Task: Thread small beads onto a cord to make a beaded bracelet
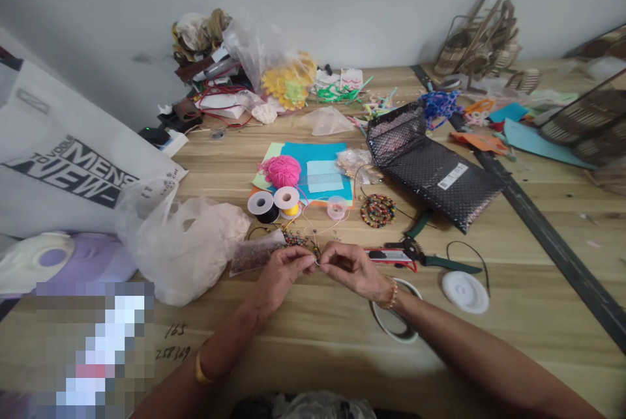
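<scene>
My left hand (283, 270) and my right hand (351, 267) meet at the middle of the wooden table (518, 347), fingertips pinched together on a thin thread strung with small coloured beads (309, 246). The bead strand runs from a clear bag of beads (254, 253) just left of my hands. Thread spools, a black one (263, 205) and a white-and-yellow one (287, 201), stand just beyond my fingers. A coiled beaded band (377, 210) lies further right. Both hands are closed in a pinch.
A white plastic bag (183, 243) sits at my left. Pliers and a cutter (415, 256) lie right of my right hand, with a white lid (465, 291) beyond. A pink yarn ball (280, 171), blue sheets (313, 165), a black bubble mailer (430, 171) and craft clutter fill the back.
</scene>
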### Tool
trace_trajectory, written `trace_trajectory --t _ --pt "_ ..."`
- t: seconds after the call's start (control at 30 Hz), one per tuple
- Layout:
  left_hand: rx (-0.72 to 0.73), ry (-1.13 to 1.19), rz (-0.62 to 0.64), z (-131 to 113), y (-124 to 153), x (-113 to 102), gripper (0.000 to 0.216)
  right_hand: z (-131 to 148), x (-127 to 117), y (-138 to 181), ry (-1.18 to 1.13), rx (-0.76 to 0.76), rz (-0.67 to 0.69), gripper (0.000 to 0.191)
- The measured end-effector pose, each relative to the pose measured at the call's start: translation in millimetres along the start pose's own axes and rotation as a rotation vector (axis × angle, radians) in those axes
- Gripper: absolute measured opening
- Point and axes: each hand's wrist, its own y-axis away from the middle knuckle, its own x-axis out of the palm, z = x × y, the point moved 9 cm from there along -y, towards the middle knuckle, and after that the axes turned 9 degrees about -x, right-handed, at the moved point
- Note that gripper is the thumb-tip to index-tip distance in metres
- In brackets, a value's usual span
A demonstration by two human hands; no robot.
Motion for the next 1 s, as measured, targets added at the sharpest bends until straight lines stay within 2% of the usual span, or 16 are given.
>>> trace_trajectory --t 0.47,1.0 --pt "0.007 -0.01 -0.003 -0.8 1.0 -0.8 0.022 0.6 -0.8 -0.4 -0.016 0.012 -0.016 0.028" --pt "0.023 -0.015 0.049 1.7 0.3 2.7 0.019 -2.6 -0.2 -0.2 -0.029 0.012 -0.011 0.025"
